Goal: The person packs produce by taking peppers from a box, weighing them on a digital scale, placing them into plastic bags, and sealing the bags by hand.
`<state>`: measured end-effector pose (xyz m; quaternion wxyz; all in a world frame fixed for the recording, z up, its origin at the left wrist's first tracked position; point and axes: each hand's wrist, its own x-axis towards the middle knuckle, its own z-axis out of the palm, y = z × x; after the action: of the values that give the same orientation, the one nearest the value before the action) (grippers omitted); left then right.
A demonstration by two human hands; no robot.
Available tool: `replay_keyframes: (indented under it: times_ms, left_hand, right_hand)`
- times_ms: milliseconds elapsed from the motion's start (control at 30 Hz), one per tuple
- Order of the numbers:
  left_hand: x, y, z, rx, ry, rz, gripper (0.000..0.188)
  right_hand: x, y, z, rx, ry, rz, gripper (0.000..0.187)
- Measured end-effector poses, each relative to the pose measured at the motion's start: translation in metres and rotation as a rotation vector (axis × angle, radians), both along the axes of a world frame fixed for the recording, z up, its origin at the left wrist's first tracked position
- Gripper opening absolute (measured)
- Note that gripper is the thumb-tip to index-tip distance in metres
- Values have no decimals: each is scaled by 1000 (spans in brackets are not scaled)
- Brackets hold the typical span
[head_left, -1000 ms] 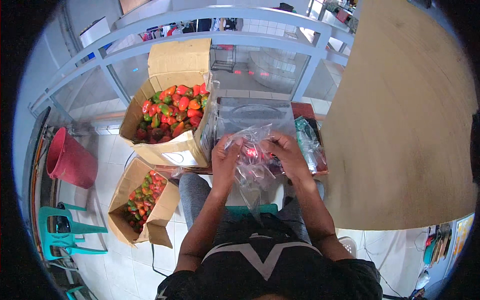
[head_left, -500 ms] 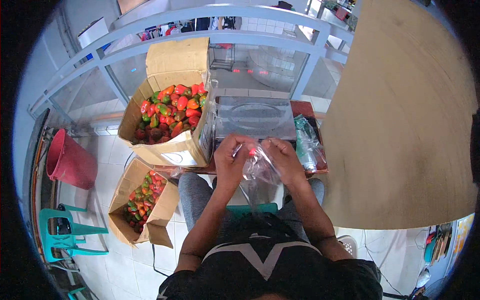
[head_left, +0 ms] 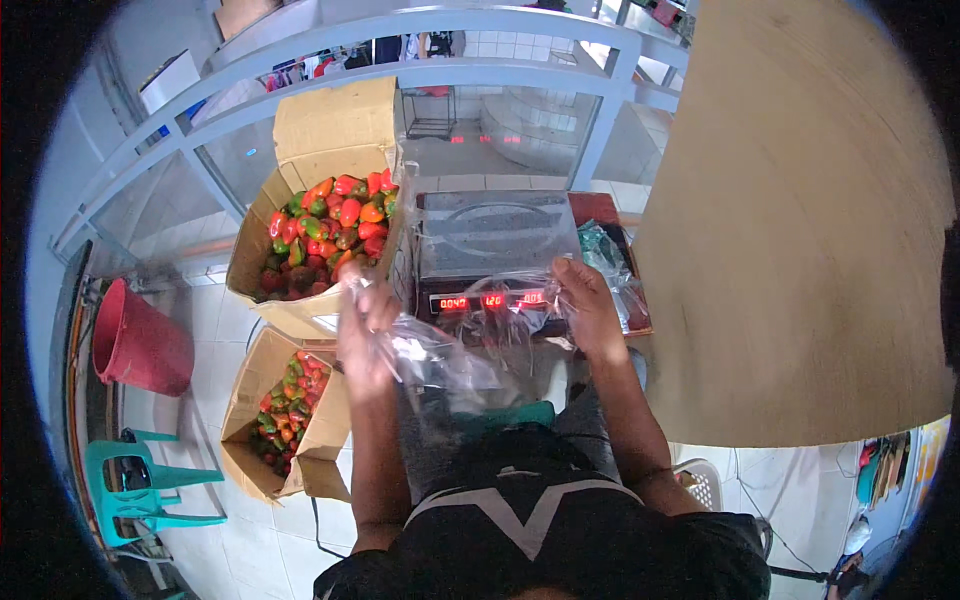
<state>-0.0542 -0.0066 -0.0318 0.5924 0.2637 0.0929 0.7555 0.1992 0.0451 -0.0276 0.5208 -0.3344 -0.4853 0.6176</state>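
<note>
A clear plastic bag [head_left: 445,358] stretches between my two hands, in front of a digital scale. My right hand [head_left: 590,308] pinches one side of it, fingers closed. At the other side, my left hand [head_left: 368,308] is smeared by motion, but the bag's film trails from its closed fingers. The scale [head_left: 495,235] has a flat grey platform and a lit red display, partly seen through the film. Left of it stands a large open cardboard box [head_left: 300,318] full of red, orange and green bell peppers [head_left: 335,225]; my left hand is beside its near right corner.
A smaller cardboard box [head_left: 325,410] of peppers sits on the tiled floor. Green and clear plastic bags [head_left: 610,265] lie right of the scale. A large brown board [head_left: 800,240] blocks the right side. A red bucket [head_left: 143,338] and green chair [head_left: 125,475] stand far left.
My hands have moved apart, the left one going left toward the big box. The bag, bunched between them before, is now spread wide, and the scale's display has come into view.
</note>
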Motion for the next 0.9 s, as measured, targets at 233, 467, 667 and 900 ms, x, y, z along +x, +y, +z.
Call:
replay_keyframes:
  times_ms: [233,467,667,900]
  left_hand:
    - [33,-9,39,-32,1128,326,29]
    - [84,6,13,-86,1111,55,11]
    - [81,7,18,-36,1140,317,7]
    - [81,-1,27,-74,1173,652,9]
  right_hand:
    - [-3,-2,20,211,-281,89,18]
    - [-11,-16,25,174,-346,114,25]
    - [-3,-21,33,60,-308,212,19]
    - [-5,-11,15,332,-539,-17,27]
